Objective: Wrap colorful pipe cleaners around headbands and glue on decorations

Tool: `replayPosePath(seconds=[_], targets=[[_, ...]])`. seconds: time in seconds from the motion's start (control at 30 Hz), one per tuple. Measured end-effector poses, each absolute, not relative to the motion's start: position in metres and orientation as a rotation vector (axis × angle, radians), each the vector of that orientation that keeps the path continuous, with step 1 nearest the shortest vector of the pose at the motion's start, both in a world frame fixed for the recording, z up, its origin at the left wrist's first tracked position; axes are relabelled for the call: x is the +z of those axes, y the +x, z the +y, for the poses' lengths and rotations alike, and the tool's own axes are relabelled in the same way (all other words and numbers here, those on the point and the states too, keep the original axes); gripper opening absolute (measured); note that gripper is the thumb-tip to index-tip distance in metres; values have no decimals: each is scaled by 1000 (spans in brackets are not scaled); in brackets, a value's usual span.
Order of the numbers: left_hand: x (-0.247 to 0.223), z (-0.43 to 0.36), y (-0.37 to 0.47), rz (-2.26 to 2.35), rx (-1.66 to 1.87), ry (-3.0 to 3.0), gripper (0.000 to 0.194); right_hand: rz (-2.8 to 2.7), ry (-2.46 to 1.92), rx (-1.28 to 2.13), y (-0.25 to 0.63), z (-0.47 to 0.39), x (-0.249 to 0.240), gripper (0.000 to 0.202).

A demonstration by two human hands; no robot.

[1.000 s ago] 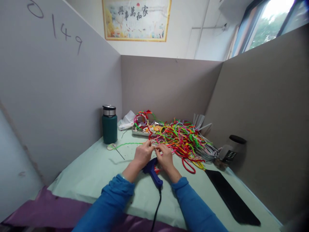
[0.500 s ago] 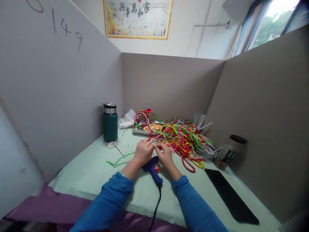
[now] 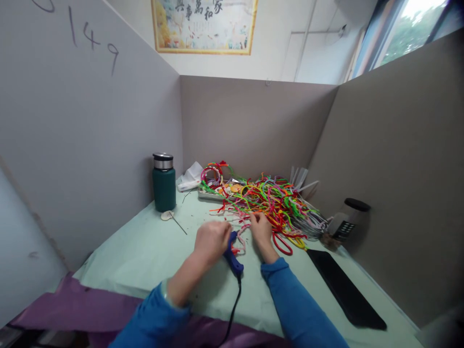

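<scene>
Many bright stems [image 3: 274,199], red, green, pink, tangled; left grip [image 3: 213,239] clenched, right grip [image 3: 261,231] unclear

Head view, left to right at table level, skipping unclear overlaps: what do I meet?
Green flask, white tissue, left hand, blue glue gun, right hand, clear jar with dark lid.

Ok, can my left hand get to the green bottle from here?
Probably yes. Between the left hand and the green bottle there's mostly bare cloth, with just a thin stick near the way.
</scene>
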State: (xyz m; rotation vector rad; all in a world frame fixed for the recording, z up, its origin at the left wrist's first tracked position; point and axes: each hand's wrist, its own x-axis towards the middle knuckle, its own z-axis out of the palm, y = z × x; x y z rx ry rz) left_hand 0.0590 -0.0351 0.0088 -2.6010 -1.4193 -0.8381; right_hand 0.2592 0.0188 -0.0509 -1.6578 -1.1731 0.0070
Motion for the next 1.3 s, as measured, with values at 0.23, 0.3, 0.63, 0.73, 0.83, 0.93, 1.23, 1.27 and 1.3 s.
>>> replayPosePath(seconds=[0.23, 0.3, 0.63, 0.73, 0.83, 0.93, 1.23, 1.27, 1.3], targets=[[-23, -108, 87, -1722, -283, -2740, 65, -1610, -1700, -14, 268, 11, -52, 23], [-27, -108, 91, -1745, -269, -2716, 53, -1735, -1659, -26, 268, 11, -54, 26], [-7, -94, 30, -1939, -451, -2603, 30, -1792, -1887, -69, 273, 8, -54, 28], [-9, -90, 24, -2081, -384, -2499, 39, -1762, -1951, -26, 275, 8, -53, 27], [-15, -86, 30, -2116, -321, -2479, 34, -1785, -1968, 9, 276, 10, -54, 28], [-18, -84, 29, -2110, -374, -2445, 28, -1800, -1987, 6, 277, 12, -55, 27], [-3, -70, -44, -2316, -610, -1914, 36, -1804, -1975, -20, 277, 11, -56, 28], [-3, -66, -51, -2353, -563, -1857, 37, -1799, -1974, -17, 277, 12, -57, 28], [-3, -63, -57, -2379, -526, -1802, 38, -1794, -1976, -14, 278, 13, -57, 28]])
